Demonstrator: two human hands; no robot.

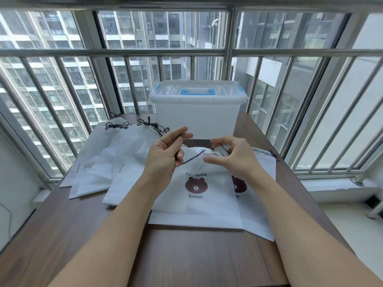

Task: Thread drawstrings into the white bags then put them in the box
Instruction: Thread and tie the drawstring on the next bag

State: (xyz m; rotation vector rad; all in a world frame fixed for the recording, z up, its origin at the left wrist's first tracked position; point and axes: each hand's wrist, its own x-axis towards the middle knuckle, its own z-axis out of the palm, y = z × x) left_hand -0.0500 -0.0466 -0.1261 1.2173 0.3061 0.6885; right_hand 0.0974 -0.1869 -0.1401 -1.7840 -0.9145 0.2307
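A white bag [196,206] with a brown bear print lies flat in the middle of the table, its top edge lifted. A dark drawstring [193,159] runs out of that top edge to my left hand [165,154], which pinches it between thumb and fingers. My right hand [232,156] grips the bunched top hem of the bag. A second bear bag [259,214] lies under it, to the right. The translucent box [196,114] with blue handle and clips stands behind the bags with its lid on.
Several white bags [107,162] with knotted dark drawstrings lie fanned out at the left of the brown wooden table [186,255]. Metal window bars [116,52] enclose the far and side edges.
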